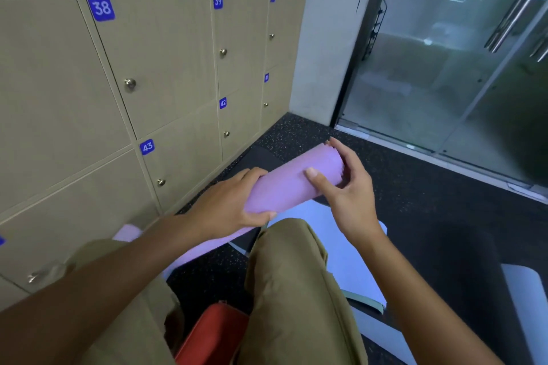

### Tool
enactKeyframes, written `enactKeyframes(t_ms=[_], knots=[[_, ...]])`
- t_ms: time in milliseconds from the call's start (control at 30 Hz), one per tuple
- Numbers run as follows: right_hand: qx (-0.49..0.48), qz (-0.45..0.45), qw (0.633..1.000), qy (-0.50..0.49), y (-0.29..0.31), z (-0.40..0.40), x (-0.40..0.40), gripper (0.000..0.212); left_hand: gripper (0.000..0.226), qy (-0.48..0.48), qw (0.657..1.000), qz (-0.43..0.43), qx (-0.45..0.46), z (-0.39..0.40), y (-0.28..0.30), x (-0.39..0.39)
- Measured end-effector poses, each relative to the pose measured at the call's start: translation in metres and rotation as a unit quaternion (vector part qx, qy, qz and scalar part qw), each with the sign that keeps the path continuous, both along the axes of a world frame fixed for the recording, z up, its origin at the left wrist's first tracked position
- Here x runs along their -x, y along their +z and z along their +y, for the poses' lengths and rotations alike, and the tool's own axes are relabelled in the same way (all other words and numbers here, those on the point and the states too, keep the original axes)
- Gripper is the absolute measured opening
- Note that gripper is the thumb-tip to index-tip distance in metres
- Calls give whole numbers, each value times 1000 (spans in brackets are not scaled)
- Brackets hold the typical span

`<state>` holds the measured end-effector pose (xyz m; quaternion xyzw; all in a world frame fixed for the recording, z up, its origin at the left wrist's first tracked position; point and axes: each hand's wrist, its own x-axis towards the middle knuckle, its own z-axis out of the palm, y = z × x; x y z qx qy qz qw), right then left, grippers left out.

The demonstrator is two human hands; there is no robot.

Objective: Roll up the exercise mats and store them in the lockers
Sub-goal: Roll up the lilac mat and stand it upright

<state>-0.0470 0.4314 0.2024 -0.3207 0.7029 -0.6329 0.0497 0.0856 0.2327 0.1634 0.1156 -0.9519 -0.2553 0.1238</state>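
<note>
Several closed locker doors (166, 62) fill the upper left of the frame, beige panels with blue number plates and small round metal knobs; none stands open, so no compartment is ready to take a mat. Right of them, a glass door (444, 47) takes up the upper right, and black speckled rubber floor (430, 195) runs below both.

Down the lower centre, the person's knee in khaki trousers (290, 284) kneels over a pale blue mat (347, 249) lying flat, with an orange-red thing (213, 335), which I cannot identify, at the bottom edge.

The pink exercise mat (284, 187) sits mid-frame as a tight roll, slanting from lower left to upper right, lifted above the floor between both hands; its left end shows just beside the lockers.

The left hand (234, 204) wraps the roll's middle, fingers curled over the top and thumb underneath. The right hand (350, 184) cups the ragged right end, thumb pressed flat on the outer layer and fingers curved round the far side.

The roll looks finished, so storing seems next. The risks I see:
- The roll may spring loose if either hand lets go to work a knob, since nothing binds it.
- The uneven layers at the right end may telescope outward and snag on a locker opening.
- The kneeling leg pins the blue mat, which could crease or hinder rolling it later.
</note>
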Motion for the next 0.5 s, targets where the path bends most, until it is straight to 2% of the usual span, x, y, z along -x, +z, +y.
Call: enactKeyframes(t_ms=[133, 300, 400, 500], knots=[[-3, 56, 998, 41, 30, -8, -20, 67, 70, 34, 991, 75, -109, 27, -2, -17], [3, 132, 988, 80, 44, -17, -53, 63, 68, 71, 949, 183, -246, 57, 1, -40], [19, 201, 975, 95, 52, -17, -66, 64, 57, 91, 927, 250, -264, 70, 2, -55], [-8, 272, 954, 127, 51, -18, -77, 68, 55, 105, 911, 298, -265, 78, -5, -68]])
